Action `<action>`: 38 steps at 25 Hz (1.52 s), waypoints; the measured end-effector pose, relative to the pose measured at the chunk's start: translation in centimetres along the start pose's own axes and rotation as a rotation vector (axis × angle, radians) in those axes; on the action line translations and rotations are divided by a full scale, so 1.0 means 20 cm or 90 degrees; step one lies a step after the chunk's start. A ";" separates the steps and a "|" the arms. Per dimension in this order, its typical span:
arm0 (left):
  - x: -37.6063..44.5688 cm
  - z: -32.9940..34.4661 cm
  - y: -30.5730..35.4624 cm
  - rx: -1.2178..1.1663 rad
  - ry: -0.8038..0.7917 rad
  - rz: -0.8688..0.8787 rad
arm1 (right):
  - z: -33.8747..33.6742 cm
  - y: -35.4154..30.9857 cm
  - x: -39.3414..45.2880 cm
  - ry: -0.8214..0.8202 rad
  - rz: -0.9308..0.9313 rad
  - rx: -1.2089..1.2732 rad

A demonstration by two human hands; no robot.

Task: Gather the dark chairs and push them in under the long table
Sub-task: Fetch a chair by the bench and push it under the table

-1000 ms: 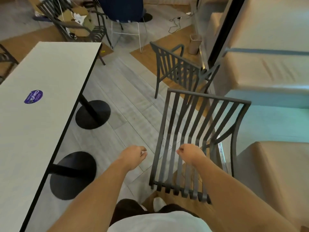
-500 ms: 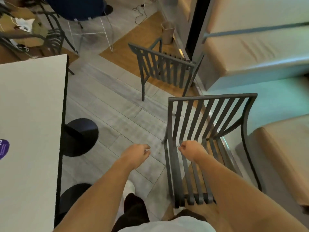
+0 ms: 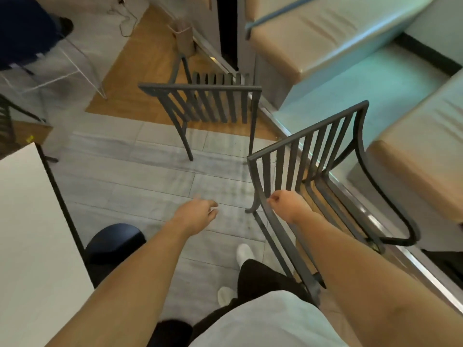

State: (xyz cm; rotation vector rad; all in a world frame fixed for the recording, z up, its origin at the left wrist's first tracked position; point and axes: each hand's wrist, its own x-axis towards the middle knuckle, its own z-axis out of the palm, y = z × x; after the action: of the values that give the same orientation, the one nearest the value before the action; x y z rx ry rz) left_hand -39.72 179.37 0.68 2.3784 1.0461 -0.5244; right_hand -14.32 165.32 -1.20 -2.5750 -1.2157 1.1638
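The near dark slatted chair (image 3: 308,156) stands at the right, its back turned toward the beige benches. My right hand (image 3: 288,205) is a closed fist right at the chair's left side rail; I cannot tell whether it grips the rail. Over the grey floor tiles my left hand (image 3: 198,214) hangs empty, fingers loosely apart, left of the chair. A second dark chair (image 3: 208,103) stands farther ahead on the wood floor strip. The long white table (image 3: 27,221) with its black edge fills the lower left.
A black round table base (image 3: 112,240) sits under the table edge. Beige benches (image 3: 423,151) and a metal floor rail (image 3: 375,221) close off the right. A blue chair on white wire legs (image 3: 30,38), a small bin (image 3: 185,42) and another dark chair (image 3: 5,118) stand beyond.
The view has swung right, so the table slid left and the near chair now sits to my right. My left hand's fingers have loosened from a fist. My right fist reached the chair's side rail.
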 end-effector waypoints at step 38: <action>2.15 -1.09 1.17 0.537 -0.259 0.885 | -0.52 -0.35 0.80 0.288 0.670 0.603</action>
State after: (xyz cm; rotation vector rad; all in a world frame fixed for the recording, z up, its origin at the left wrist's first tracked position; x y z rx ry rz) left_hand 8.58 202.60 2.43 2.7052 -1.2273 -0.8629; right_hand -5.44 183.53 -0.98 -2.3244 0.7485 0.7811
